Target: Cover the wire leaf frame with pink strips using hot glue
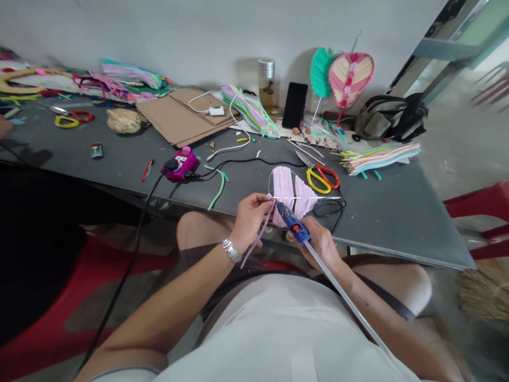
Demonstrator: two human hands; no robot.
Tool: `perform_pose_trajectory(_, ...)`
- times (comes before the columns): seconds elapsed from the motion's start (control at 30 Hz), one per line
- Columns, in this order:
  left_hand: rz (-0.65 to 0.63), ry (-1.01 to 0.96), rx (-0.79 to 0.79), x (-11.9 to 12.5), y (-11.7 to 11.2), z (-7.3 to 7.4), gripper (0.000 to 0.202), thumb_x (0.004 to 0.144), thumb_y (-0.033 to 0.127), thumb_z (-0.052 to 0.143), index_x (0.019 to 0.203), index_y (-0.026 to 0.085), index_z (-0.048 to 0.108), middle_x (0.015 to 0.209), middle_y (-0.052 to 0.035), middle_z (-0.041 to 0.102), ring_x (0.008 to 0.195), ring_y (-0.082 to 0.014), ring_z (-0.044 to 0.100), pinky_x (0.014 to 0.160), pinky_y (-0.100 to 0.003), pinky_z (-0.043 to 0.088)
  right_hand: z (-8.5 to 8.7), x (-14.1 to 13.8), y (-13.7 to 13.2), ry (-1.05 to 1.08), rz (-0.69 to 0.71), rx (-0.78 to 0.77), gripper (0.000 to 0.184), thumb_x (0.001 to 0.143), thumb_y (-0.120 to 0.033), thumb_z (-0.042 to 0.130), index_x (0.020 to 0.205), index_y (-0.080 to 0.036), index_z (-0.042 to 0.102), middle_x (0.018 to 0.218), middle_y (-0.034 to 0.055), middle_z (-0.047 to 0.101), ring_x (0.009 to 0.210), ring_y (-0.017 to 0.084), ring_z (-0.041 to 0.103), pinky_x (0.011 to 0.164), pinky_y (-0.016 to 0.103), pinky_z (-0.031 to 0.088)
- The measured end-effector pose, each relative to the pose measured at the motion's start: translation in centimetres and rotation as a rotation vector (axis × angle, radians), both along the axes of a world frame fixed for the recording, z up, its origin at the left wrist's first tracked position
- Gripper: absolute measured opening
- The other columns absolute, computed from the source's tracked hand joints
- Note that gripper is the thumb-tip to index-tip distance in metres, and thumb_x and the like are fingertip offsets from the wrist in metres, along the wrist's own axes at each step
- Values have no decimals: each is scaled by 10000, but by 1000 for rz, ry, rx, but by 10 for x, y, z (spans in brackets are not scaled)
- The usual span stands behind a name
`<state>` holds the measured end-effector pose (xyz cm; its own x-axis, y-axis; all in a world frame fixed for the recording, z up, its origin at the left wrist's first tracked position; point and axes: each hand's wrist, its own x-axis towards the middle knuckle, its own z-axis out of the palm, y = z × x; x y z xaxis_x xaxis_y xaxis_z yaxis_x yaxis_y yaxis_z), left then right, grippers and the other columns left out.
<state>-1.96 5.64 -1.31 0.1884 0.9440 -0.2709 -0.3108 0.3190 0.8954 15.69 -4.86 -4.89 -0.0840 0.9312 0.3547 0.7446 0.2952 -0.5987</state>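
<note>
In the head view, my left hand (249, 218) pinches a lilac pipe cleaner (260, 236) at its upper end, and the loose length hangs down past the wrist. My right hand (321, 241) is wrapped round a blue hot glue gun (292, 220). A long, pale glue stick (336, 284) runs out of its back. The gun's nozzle is close to the left fingertips. Just beyond both hands, at the table edge, lies a lilac piece made of pipe cleaners (283, 183), with a thin pale rod (328, 198) across it. The hands partly cover its lower edge.
Scissors (318, 180) and a black cable (338, 209) lie right of the work. A magenta power socket (182, 164) stands left. Behind are pipe cleaner bundles (250, 111), a phone (295, 105), a jar (266, 82) and two leaf-shaped fans (352, 79). Another person's hand (5, 127) shows far left.
</note>
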Motion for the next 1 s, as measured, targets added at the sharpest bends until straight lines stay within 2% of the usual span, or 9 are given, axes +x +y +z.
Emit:
perform_pose_trajectory(0.23,-90,62,-47,-2,0,1,404,525,398,914,677,150,633,669,-20,680,594,-150,641,597,-288,552,2,1,-4,20,-7,5,137,936,-303,627,1019,-211,569,891,35,599,749,181,588,675,272,430)
perform_pose_trajectory(0.37,-74,74,-36,-2,0,0,385,534,383,915,683,147,649,678,-21,685,607,-151,651,637,-302,566,0,2,-6,5,-5,-7,147,938,-313,619,1033,-216,566,899,36,602,735,180,583,662,273,425)
perform_pose_trajectory(0.6,-55,78,-10,-1,1,-5,340,555,357,884,682,150,646,650,-2,657,580,-129,621,598,-274,553,-3,2,-6,-16,-3,-33,175,932,-322,626,1059,-216,569,920,41,611,755,188,601,672,274,431)
perform_pose_trajectory(1.0,-79,95,-13,1,-1,-1,326,573,352,868,679,152,634,662,-8,665,593,-136,642,608,-279,563,-2,3,-6,-70,-15,-28,157,949,-317,588,1062,-209,568,903,46,611,731,194,602,653,283,423)
